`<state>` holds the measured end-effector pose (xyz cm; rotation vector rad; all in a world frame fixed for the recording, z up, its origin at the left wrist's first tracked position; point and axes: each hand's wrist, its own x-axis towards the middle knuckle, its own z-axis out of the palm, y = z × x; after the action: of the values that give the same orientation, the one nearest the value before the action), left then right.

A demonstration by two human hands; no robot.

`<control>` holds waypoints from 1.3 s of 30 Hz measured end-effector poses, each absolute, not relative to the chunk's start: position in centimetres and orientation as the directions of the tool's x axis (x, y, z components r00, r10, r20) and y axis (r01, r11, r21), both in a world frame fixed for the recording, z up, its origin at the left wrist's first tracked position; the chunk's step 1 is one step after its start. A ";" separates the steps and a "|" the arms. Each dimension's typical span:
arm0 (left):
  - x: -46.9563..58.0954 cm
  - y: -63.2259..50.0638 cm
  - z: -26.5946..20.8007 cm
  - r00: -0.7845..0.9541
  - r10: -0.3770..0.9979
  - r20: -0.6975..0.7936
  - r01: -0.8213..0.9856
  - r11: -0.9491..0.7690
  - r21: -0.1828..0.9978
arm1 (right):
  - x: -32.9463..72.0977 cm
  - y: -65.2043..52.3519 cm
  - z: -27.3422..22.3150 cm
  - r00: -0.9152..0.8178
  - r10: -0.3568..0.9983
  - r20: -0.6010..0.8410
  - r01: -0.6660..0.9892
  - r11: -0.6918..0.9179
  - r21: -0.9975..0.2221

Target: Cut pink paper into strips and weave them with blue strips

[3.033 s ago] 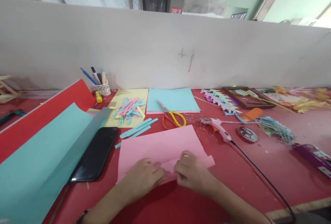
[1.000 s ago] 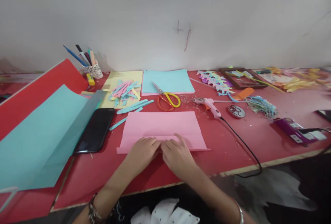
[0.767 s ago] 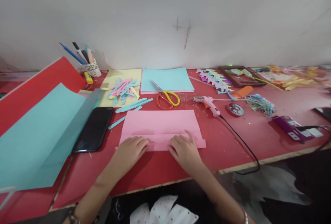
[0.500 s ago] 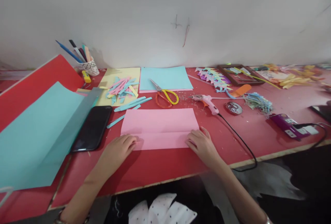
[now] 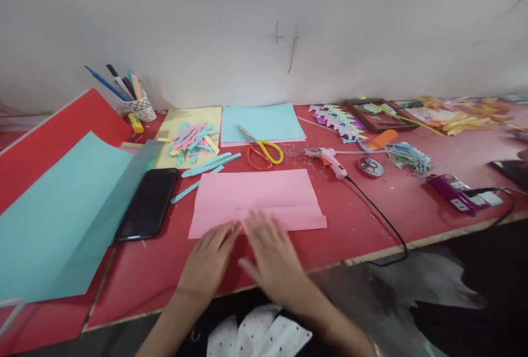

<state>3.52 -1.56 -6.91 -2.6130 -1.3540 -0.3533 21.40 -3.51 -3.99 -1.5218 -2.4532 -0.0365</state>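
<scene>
A pink sheet of paper [image 5: 256, 189] lies on the red table in front of me, its near edge folded up into a strip along the right part. My left hand [image 5: 210, 258] is at that near edge, left of the middle, with its fingertips bent against the paper; whether they pinch it cannot be made out. Flat on the fold, fingers stretched out and slightly blurred, rests my right hand [image 5: 272, 252]. Beyond the sheet are scissors [image 5: 264, 150] with one red and one yellow handle. Cut blue paper strips [image 5: 212, 164] lie by its far left corner.
A black phone [image 5: 148, 203] and large blue sheet [image 5: 61, 219] lie left. Cut strips [image 5: 193, 139] are heaped on yellow paper. Right are a pink glue gun [image 5: 325, 159] with a trailing cord, a round tin [image 5: 370, 167] and a purple power strip [image 5: 457, 195]. A pen cup [image 5: 142, 108] stands behind.
My right hand has swept left from the paper's right end to its middle. My left hand has shifted right and nearer. The near edge on the right is now folded over.
</scene>
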 end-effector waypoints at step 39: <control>3.1 -0.3 -2.2 0.625 0.755 0.196 0.778 -0.623 -0.081 | 27.9 -2.6 -3.1 -0.384 0.891 0.243 0.898 0.422 -0.128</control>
<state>3.05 -0.28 -2.17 -2.6876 -1.2772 -0.2144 27.89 -2.62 -3.09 -1.5549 -2.4051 -0.0358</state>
